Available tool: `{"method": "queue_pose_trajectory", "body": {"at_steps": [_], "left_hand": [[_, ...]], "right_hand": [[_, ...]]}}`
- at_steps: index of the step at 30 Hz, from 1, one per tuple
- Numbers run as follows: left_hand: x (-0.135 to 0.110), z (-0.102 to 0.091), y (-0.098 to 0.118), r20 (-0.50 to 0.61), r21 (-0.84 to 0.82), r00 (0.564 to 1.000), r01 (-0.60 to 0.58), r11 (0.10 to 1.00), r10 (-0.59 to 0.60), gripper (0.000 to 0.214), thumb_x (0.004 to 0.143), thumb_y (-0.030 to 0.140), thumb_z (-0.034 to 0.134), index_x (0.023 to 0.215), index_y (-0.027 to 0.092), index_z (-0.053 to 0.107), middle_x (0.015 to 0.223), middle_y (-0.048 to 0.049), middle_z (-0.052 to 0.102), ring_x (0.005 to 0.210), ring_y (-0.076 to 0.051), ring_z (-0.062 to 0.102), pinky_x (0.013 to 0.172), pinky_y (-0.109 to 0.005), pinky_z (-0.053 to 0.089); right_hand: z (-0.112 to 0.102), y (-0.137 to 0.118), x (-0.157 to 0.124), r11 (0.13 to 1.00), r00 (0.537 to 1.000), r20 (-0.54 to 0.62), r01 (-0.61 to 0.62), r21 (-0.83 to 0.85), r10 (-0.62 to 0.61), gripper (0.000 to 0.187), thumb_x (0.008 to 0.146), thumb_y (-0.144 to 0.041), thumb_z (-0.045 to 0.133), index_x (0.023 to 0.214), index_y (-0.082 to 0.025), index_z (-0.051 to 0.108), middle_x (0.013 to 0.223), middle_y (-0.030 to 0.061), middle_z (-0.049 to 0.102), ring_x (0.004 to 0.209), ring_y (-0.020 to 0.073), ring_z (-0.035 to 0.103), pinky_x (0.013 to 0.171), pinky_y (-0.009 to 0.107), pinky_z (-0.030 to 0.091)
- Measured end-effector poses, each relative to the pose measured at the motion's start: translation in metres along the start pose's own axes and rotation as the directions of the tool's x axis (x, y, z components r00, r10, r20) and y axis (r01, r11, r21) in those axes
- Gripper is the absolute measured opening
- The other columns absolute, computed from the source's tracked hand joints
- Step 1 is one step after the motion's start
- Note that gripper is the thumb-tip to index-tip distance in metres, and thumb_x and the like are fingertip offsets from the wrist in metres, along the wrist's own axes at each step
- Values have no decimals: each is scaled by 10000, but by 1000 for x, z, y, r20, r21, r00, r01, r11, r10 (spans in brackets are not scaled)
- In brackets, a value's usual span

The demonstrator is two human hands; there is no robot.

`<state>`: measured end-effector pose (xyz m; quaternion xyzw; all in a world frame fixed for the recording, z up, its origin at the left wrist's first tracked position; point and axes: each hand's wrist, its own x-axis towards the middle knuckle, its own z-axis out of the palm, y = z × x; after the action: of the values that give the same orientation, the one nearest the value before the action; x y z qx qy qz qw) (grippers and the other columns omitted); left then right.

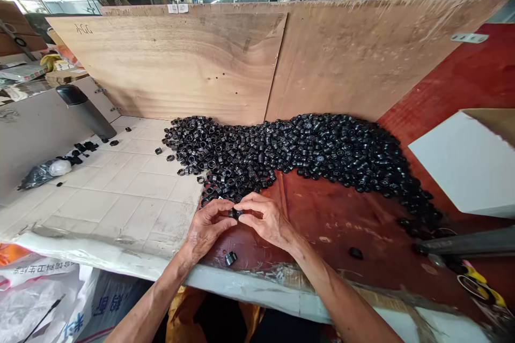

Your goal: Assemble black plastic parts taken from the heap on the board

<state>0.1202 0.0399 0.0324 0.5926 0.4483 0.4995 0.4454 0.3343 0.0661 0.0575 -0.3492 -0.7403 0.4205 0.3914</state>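
We see two bare arms in the lower part of the frame. The left forearm (148,305) shows left of centre and the right forearm (341,305) right of centre. Both are lean, with sinews and veins standing out along their length. The left hand (207,228) and the right hand (265,220), in the lower middle, are uncovered, with creased skin over the knuckles and bony wrists. At the bottom edge between the forearms we make out a fold of orange-yellow cloth (179,316) and some dark fabric (229,321) beside it. We cannot tell whether either is clothing.
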Motion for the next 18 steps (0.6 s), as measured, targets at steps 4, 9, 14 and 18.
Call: {"method": "queue_pose_trajectory", "body": {"at_steps": [4, 9, 14, 18], "left_hand": [[-1, 4, 10, -8, -79, 990, 142, 987, -143, 290, 739, 273, 882, 1010, 228, 788, 856, 7, 743, 764, -156, 679, 762, -285, 581], [-4, 6, 12, 2, -153, 986, 163, 975, -165, 248, 723, 268, 891, 922, 216, 753, 827, 20, 732, 765, -147, 681, 740, -258, 581], [-5, 3, 7, -9, -85, 996, 84, 993, -85, 234, 774, 296, 864, 969, 215, 765, 917, 1, 729, 806, -146, 677, 776, -266, 594], [-5, 2, 7, -5, -16, 1000, 26, 1000, -26, 210, 825, 316, 831, 997, 216, 765, 1017, -29, 747, 902, -173, 708, 859, -305, 607]], "right_hand": [[2, -2, 0, 999, 999, -35, -34, 43, 35, 153, 847, -144, 706, 983, -208, 735, 947, 30, 699, 820, 174, 674, 769, 290, 545], [2, -4, 1, 999, 999, -30, -18, 38, 19, 67, 850, -164, 715, 902, -207, 714, 906, 14, 689, 788, 162, 652, 725, 266, 529], [2, -4, 0, 998, 998, -36, -49, 42, 50, 77, 852, -182, 731, 923, -204, 715, 910, 16, 701, 795, 159, 665, 725, 258, 534], [8, 1, -1, 993, 994, -28, -105, 54, 107, 229, 887, -244, 713, 1107, -217, 656, 864, 4, 700, 725, 150, 667, 665, 246, 532]]}}
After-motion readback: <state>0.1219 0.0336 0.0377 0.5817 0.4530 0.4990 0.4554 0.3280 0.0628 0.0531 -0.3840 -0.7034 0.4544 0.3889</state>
